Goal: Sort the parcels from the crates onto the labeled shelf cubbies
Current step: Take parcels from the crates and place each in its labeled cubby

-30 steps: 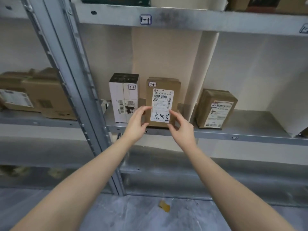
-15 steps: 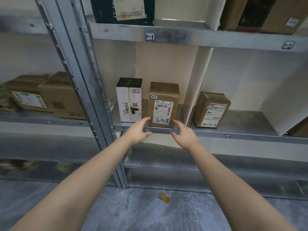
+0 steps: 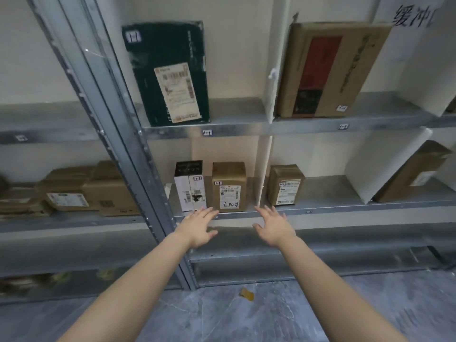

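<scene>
A brown parcel point(image 3: 229, 186) with a white shipping label and a 2-1 tag stands upright in the 2-1 cubby, right of a black-and-white box point(image 3: 190, 186). Both rest on the metal shelf point(image 3: 320, 206). My left hand point(image 3: 201, 227) hovers open just below and in front of the shelf edge, left of the parcel. My right hand point(image 3: 274, 227) is open too, fingers spread, below the white divider point(image 3: 261, 174). Neither hand touches a parcel.
In the 2-2 cubby sits a small brown parcel point(image 3: 285, 185). Above, a black box point(image 3: 170, 72) fills cubby 1-1 and a brown-and-red carton point(image 3: 328, 72) cubby 1-2. Cartons point(image 3: 81, 191) lie on the left rack behind a steel upright point(image 3: 118, 134). A scrap point(image 3: 246, 293) lies on the floor.
Both hands let go of the brown parcel and drew back below the shelf edge, fingers spreading. The parcel stays standing in cubby 2-1. My view has lifted and pulled back, showing the upper shelf.
</scene>
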{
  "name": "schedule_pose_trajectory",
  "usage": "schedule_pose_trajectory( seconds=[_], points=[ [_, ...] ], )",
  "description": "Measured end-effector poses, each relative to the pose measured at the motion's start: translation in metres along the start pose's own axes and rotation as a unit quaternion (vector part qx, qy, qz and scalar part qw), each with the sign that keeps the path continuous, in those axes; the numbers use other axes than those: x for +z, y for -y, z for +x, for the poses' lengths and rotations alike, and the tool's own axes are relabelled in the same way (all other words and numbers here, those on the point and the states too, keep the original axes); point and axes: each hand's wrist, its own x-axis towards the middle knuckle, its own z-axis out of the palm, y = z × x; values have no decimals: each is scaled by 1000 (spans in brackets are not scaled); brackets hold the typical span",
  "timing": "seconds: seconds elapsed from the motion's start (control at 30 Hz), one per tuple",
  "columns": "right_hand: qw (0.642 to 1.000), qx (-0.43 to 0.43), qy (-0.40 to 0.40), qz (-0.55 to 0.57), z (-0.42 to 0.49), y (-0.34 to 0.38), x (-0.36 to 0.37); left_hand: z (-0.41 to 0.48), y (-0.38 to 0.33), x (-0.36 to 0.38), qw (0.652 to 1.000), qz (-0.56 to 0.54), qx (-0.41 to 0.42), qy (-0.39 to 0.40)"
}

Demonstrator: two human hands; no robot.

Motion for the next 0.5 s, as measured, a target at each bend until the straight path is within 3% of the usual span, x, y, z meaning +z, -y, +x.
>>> schedule_pose_trajectory(
  seconds=[0.13, 0.27, 0.5],
  points=[
    [998, 52, -27, 23, -31, -19, -20, -7, -36, -5, 1000, -13, 13, 12],
    [990, 124, -49, 37, -77, -69, -31, 8, -102, 6, 996, -29, 78, 45],
    [947, 291, -123, 63, -190, -234, -70, 81, -283, 20, 971, 49, 226, 59]
  ],
)
